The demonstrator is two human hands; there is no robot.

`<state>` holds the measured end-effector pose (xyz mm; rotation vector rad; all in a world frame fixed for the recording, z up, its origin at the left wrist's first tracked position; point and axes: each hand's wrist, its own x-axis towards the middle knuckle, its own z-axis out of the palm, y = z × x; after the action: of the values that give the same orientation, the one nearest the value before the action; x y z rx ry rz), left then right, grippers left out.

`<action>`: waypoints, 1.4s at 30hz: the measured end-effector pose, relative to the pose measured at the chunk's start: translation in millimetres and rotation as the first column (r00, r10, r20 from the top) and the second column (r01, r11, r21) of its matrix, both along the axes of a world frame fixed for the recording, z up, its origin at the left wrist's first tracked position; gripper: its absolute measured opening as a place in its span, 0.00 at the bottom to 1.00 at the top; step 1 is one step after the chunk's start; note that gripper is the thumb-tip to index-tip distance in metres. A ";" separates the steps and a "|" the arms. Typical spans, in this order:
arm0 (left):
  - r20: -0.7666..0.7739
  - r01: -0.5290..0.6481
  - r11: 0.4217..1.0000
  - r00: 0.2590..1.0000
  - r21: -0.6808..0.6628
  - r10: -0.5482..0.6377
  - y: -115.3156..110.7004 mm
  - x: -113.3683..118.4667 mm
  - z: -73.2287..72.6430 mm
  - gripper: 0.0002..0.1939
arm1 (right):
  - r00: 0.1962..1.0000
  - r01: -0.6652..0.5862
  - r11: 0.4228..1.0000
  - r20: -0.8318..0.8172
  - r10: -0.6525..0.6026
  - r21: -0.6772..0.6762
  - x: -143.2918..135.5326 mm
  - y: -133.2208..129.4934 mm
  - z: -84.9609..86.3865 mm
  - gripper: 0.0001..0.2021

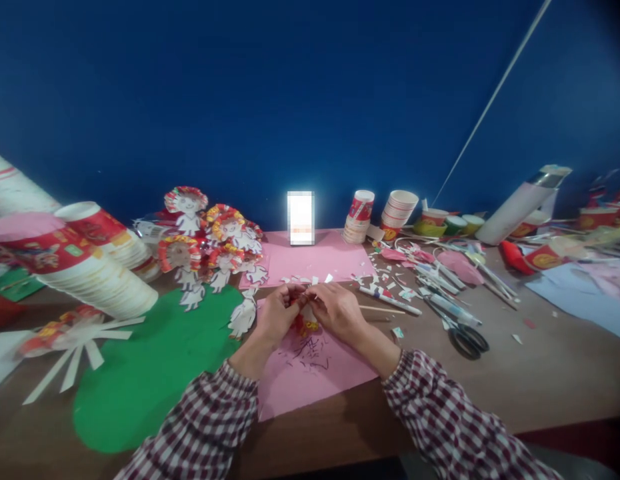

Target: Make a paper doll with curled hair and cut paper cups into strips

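Both of my hands meet over a pink sheet (285,393). My left hand (279,315) pinches the left side of a small red, yellow and white paper craft piece (308,325). On its right side, the fingers of my right hand (339,312) are closed on the same piece. Most of it is hidden by my fingers, so its full shape does not show. Dark scraps or marks (310,350) lie on the pink sheet just below. A white paper figure cutout (243,315) rests beside my left hand, and a marker (391,301) lies beyond my right wrist.
Paper figures with red-yellow ruffled rings (180,253) stand behind a green sheet (155,373). Stacked paper cups (100,280) lean at left; more cups (399,213) stand at the back. Black-handled scissors (467,339), pens, scraps and a white bottle (515,210) are at right.
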<state>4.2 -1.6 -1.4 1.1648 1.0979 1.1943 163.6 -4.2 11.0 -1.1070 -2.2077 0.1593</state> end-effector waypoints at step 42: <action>-0.007 0.012 1.000 1.000 0.028 -0.011 2.3 -0.9 -4.8 0.15 | 1.000 -0.012 1.000 -0.002 0.012 -0.009 -0.2 0.7 2.1 0.06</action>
<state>3.4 0.7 -6.3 1.1964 1.0813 1.2012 163.4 -3.5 13.1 -1.0981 -2.2147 0.1756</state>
